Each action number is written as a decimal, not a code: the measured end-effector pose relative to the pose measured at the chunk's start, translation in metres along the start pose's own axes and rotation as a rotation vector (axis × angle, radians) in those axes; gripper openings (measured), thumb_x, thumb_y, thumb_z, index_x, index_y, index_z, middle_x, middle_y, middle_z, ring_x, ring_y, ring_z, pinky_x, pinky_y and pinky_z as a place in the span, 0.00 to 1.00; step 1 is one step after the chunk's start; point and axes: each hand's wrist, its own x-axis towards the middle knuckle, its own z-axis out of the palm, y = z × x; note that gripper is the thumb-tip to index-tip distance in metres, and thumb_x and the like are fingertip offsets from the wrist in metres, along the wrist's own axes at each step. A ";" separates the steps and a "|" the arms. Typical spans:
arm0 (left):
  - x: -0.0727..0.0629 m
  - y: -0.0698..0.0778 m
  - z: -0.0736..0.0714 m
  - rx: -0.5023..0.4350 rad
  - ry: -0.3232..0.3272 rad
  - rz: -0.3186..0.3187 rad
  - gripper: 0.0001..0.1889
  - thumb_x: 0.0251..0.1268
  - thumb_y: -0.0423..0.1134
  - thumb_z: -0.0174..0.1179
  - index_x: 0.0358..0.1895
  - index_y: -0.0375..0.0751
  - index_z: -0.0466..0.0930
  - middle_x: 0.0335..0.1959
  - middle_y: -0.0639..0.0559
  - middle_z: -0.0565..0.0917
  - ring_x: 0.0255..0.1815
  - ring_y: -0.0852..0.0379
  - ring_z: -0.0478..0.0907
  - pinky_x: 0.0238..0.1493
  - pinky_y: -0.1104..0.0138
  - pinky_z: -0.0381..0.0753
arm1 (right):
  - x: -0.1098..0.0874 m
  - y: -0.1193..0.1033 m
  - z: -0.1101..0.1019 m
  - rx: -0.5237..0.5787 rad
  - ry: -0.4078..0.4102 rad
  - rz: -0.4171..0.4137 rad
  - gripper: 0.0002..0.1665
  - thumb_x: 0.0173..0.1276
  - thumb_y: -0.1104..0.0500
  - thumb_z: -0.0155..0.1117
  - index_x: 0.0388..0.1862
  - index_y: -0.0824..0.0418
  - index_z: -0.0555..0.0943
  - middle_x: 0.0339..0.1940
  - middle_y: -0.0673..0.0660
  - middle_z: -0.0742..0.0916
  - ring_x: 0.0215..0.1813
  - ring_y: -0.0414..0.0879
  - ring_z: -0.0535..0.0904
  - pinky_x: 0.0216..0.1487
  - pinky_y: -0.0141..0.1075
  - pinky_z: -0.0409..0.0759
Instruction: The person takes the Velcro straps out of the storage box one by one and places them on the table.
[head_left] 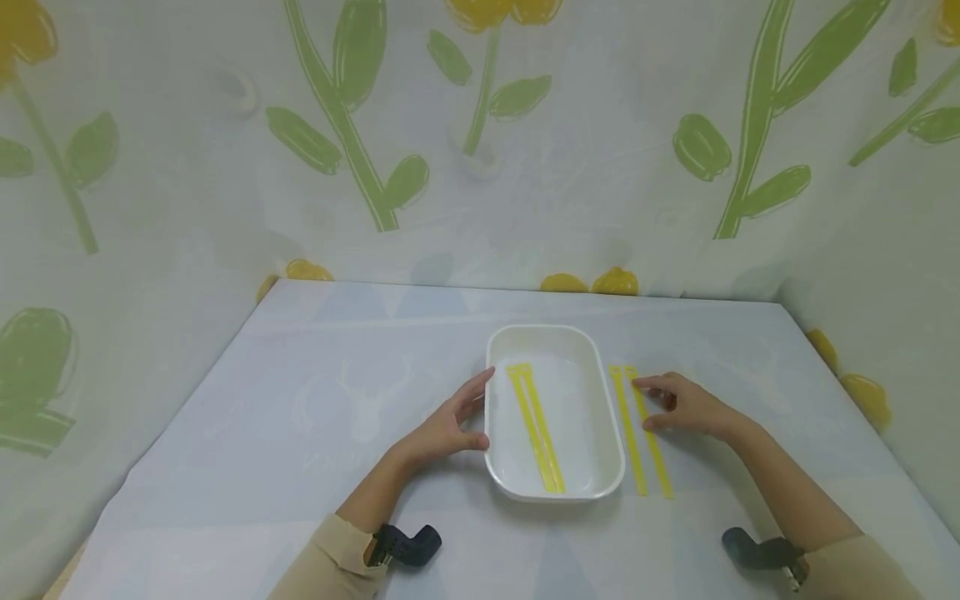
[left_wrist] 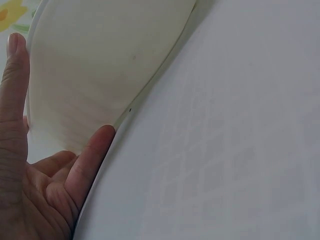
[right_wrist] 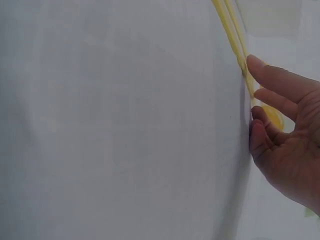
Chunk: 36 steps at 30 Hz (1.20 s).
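A white rounded rectangular basin stands on the table, with two long thin yellow strips lying in it side by side. My left hand rests against the basin's left side, fingers extended and thumb near its lower left. In the left wrist view, fingertips lie along the wall of the basin. To the right of the basin, two more yellow strips lie on the table. My right hand touches the outer strip, its thumb and forefinger spread apart along it.
The table has a pale printed cloth. Light fabric walls with green and yellow flower prints rise behind it and at both sides. A dark wrist device sits on the left forearm and another on the right.
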 end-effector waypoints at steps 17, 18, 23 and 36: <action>-0.002 0.000 0.000 0.001 0.002 -0.016 0.56 0.40 0.63 0.71 0.75 0.64 0.46 0.75 0.45 0.53 0.74 0.45 0.54 0.68 0.48 0.59 | -0.001 -0.013 -0.026 0.261 -0.081 -0.094 0.38 0.59 0.56 0.70 0.66 0.66 0.69 0.52 0.66 0.77 0.42 0.44 0.77 0.41 0.33 0.77; -0.002 0.000 0.000 0.000 0.001 -0.012 0.56 0.41 0.63 0.71 0.75 0.64 0.45 0.75 0.45 0.53 0.74 0.44 0.54 0.68 0.48 0.59 | 0.000 -0.014 -0.027 0.271 -0.084 -0.105 0.38 0.59 0.57 0.70 0.66 0.66 0.69 0.52 0.66 0.77 0.42 0.43 0.77 0.41 0.33 0.77; -0.002 -0.001 0.000 -0.008 -0.004 0.000 0.57 0.41 0.63 0.70 0.75 0.62 0.45 0.75 0.45 0.54 0.74 0.44 0.54 0.69 0.48 0.59 | 0.003 -0.023 -0.034 0.295 -0.095 -0.123 0.37 0.60 0.58 0.69 0.67 0.65 0.68 0.51 0.67 0.77 0.41 0.44 0.77 0.42 0.32 0.77; 0.000 0.002 -0.001 -0.007 0.004 -0.032 0.56 0.40 0.62 0.71 0.75 0.63 0.46 0.76 0.49 0.53 0.75 0.47 0.53 0.70 0.50 0.56 | 0.019 -0.060 -0.054 0.219 -0.123 -0.165 0.34 0.60 0.55 0.69 0.65 0.59 0.71 0.53 0.66 0.77 0.44 0.47 0.78 0.48 0.38 0.77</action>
